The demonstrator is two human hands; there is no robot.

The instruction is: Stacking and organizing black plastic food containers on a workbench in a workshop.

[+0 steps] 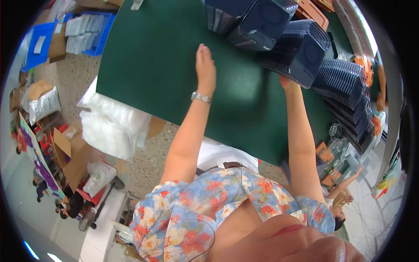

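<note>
My left hand [205, 72], with a metal watch band [201, 97] at its wrist, is held over the green tabletop [148, 65]. Its fingers are stretched out side by side, and it holds nothing. My right hand [286, 81] reaches to the near lower edge of a stack of nested dark plastic trays [301, 52]; the stack hides its fingers, so I cannot tell whether it grips or only touches. Farther off, beyond that stack, stand more nested dark trays [264, 22]. To the right, another long stack [342, 81] leans along the table's edge.
Orange-brown trays [312, 13] lie behind the dark stacks. White plastic bags [109, 131] hang at the table's left edge. Blue crates [94, 32] and an open cardboard box [72, 150] stand at the left. Another person's arm [345, 183] shows at the right.
</note>
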